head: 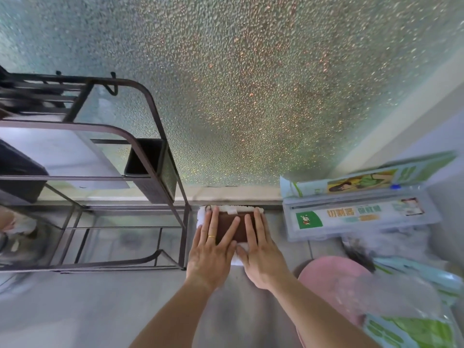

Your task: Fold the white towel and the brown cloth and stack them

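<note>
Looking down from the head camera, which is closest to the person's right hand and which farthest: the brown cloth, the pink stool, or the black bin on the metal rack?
From the right hand:
1. Brown cloth, directly under its fingers, on the white towel.
2. Pink stool, just to its right and nearer the person.
3. Black bin, far off to the left, up on the metal rack.

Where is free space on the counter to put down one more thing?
Bare counter lies near the person, left of the left hand, in front of the rack. The right side is crowded: boxes, pink lid, bags. Both hands cover the stack.
</note>
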### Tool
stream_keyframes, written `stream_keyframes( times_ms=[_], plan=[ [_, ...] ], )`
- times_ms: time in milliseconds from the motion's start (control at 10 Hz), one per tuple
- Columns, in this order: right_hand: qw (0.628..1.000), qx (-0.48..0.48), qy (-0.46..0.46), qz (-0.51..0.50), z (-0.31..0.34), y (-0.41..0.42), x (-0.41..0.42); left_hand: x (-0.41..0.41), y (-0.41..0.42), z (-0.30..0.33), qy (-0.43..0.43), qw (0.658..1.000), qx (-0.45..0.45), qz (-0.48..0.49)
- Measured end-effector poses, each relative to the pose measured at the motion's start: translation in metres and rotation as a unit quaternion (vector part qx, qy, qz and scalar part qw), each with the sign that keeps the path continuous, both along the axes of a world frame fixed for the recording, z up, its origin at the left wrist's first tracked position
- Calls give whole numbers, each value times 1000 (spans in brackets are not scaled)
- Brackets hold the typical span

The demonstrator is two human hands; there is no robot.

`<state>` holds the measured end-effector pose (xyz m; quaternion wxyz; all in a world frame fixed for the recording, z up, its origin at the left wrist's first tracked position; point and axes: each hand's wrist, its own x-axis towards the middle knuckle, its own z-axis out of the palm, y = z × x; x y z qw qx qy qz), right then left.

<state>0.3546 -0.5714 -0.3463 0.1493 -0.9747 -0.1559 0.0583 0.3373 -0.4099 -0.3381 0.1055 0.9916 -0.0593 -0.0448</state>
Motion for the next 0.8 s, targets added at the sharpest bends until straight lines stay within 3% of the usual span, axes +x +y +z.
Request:
stream_keyframes(
  times_ms=[300,400,600,800],
  plan=[
    [997,-51,55,-13,24,5,7,9,2,29,73,997,7,-13],
    [998,-60,-2,-16,43,9,-2,-1,3,46,30,999,-16,-14],
    [995,20,-60,-82,71,26,-98,-78,28,64,-55,990,-104,-78],
    [984,123,-48,-119,22,77,-220,-186,121,27,-33,988,-147,42]
  ],
)
